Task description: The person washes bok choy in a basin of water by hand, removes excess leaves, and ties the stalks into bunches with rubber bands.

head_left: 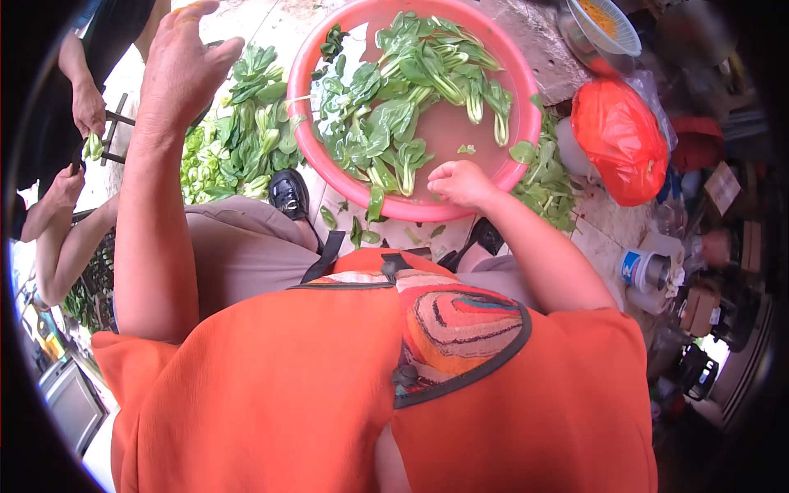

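A wide pink basin (309, 135) of cloudy water sits on the floor in front of me. Many leafy bok choy plants (427, 70) float in it, mostly toward the far and left side. My right hand (464, 183) hangs over the near right part of the water, fingers curled in; whatever they may hold is hidden. Left of the basin, my left hand (181, 70) is raised with the thumb spread from the fingers and nothing visible in it. Below it lies a pile of bok choy (255, 135) on the floor.
At the left, another person's hand (89, 107) holds a small green stalk (93, 147). More greens (548, 185) lie right of the basin. A red plastic bag (620, 140), a bowl with orange shreds (604, 25) and a labelled white tub (645, 269) stand at the right.
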### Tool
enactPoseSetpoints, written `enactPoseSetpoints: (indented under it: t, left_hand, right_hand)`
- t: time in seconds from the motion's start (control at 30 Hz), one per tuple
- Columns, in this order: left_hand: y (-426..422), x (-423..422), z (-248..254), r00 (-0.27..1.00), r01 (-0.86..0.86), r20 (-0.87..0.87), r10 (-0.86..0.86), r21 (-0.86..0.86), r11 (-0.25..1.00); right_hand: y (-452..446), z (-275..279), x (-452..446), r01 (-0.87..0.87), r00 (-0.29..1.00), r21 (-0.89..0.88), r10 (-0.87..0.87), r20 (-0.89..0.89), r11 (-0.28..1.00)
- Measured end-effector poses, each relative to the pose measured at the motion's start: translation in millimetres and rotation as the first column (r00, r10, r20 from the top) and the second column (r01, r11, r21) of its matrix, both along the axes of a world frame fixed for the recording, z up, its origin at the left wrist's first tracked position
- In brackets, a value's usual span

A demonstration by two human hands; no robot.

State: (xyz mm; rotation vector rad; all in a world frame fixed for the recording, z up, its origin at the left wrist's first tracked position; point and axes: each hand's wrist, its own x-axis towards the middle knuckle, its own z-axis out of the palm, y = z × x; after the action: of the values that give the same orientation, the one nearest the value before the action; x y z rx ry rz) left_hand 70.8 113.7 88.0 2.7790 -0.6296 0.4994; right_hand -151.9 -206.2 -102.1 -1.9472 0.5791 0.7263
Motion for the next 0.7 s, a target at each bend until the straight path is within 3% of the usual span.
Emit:
enactPoseSetpoints:
  t: [0.03, 0.07, 0.1, 0.17, 0.23, 0.3, 0.37, 0.4, 0.43, 0.5, 0.53, 0.57, 0.6, 0.63, 0.67, 0.7]
  left_hand:
    - [-12, -11, 5, 0.996, 0.08, -0.034, -0.082, -0.066, 0.995]
    - [-24, -23, 7, 0.979, 0.161, -0.105, -0.176, -0.136, 0.978]
    - [-40, -37, 12, 0.952, 0.114, -0.26, -0.16, -0.185, 0.976]
    - [-58, -53, 12, 0.905, 0.148, -0.373, -0.205, -0.174, 0.973]
    - [-59, -52, -4, 0.91, 0.369, -0.183, -0.373, -0.059, 0.928]
    - [-63, -50, -13, 0.907, 0.397, -0.136, -0.399, -0.044, 0.917]
    - [-69, -52, -9, 0.873, 0.369, -0.309, -0.378, -0.089, 0.925]
    - [-72, -52, -8, 0.871, 0.334, -0.352, -0.344, -0.088, 0.938]
    - [-75, -51, -7, 0.871, 0.328, -0.356, -0.339, -0.093, 0.94]
    - [-80, -50, -5, 0.857, 0.275, -0.445, -0.259, -0.03, 0.961]
    - [-80, -47, -10, 0.855, 0.276, -0.448, -0.261, -0.032, 0.961]
    - [-80, -43, -19, 0.853, 0.306, -0.437, -0.285, -0.023, 0.952]
    - [-81, -42, -25, 0.851, 0.334, -0.425, -0.308, -0.013, 0.942]
    - [-82, -42, -29, 0.851, 0.335, -0.425, -0.309, -0.014, 0.942]
    - [-85, -43, -32, 0.837, 0.361, -0.438, -0.327, -0.007, 0.932]
    - [-88, -44, -34, 0.824, 0.387, -0.45, -0.346, 0.0, 0.922]
  right_hand:
    - [4, -3, 2, -0.005, 1.0, 0.001, 0.005, -0.005, 1.0]
    - [11, -7, 6, -0.161, 0.987, -0.13, 0.16, -0.017, 0.978]
    - [18, -10, 13, -0.312, 0.949, -0.256, 0.311, -0.047, 0.915]
    - [34, -17, 25, -0.363, 0.931, -0.234, 0.342, -0.126, 0.902]
    - [53, -42, 22, -0.32, 0.947, -0.509, 0.291, -0.138, 0.799]
    - [57, -54, 22, -0.287, 0.958, -0.474, 0.261, -0.121, 0.832]
    - [42, -75, 21, -0.168, 0.984, -0.439, 0.177, -0.021, 0.883]
    - [22, -84, 19, 0.101, 0.994, -0.281, -0.083, 0.077, 0.954]
    - [15, -64, 24, 0.458, 0.889, -0.073, -0.457, 0.03, 0.886]
    - [-13, -72, 21, 0.555, 0.831, -0.103, -0.556, 0.021, 0.826]
    - [-19, -74, 18, 0.32, 0.947, -0.38, -0.291, 0.134, 0.868]
    - [-23, -76, 14, 0.089, 0.988, -0.64, 0.017, 0.157, 0.763]
    - [-17, -75, 10, -0.055, 0.969, -0.69, 0.206, 0.138, 0.722]
    - [-20, -77, 12, -0.054, 0.969, -0.69, 0.205, 0.138, 0.721]
    - [-23, -79, 16, 0.043, 0.993, -0.437, 0.009, 0.116, 0.898]
    - [-28, -80, 20, 0.176, 0.984, -0.151, -0.172, 0.035, 0.973]
